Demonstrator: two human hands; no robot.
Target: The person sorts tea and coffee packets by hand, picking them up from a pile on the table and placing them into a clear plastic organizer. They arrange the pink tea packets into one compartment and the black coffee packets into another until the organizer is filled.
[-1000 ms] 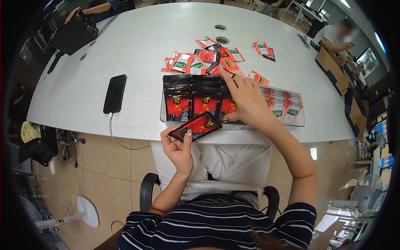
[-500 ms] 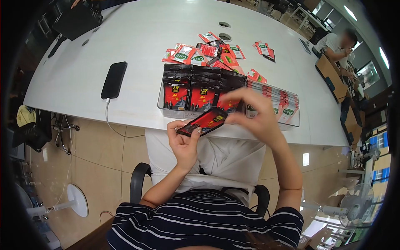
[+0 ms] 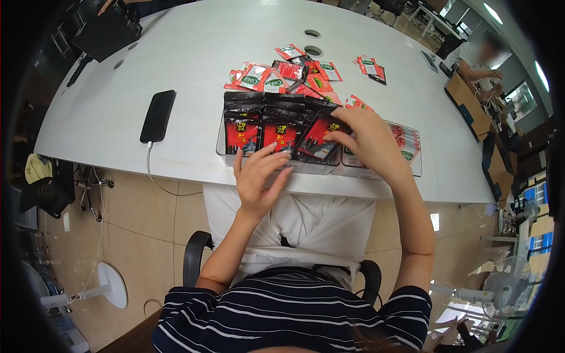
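Observation:
A clear plastic box stands near the table's front edge. Rows of black-and-red G7 coffee sachets fill its left part, standing upright, and red-and-white Cozy sachets fill the right part. My right hand pinches the top right edge of a tilted coffee sachet at the right end of the coffee rows. At the box's front, my left hand is open, its fingers spread over the lower edge of the middle coffee row. Part of the Cozy sachets is hidden behind my right hand.
Behind the box lies a loose pile of Cozy and coffee sachets, with a few more sachets to the right. A phone on a white cable lies at left. Across the table's right side, a person is beside cardboard boxes.
The coffee sachet has gone from my left hand, held before the box, to my right hand at the coffee rows. My left hand has opened and moved up against the box's front.

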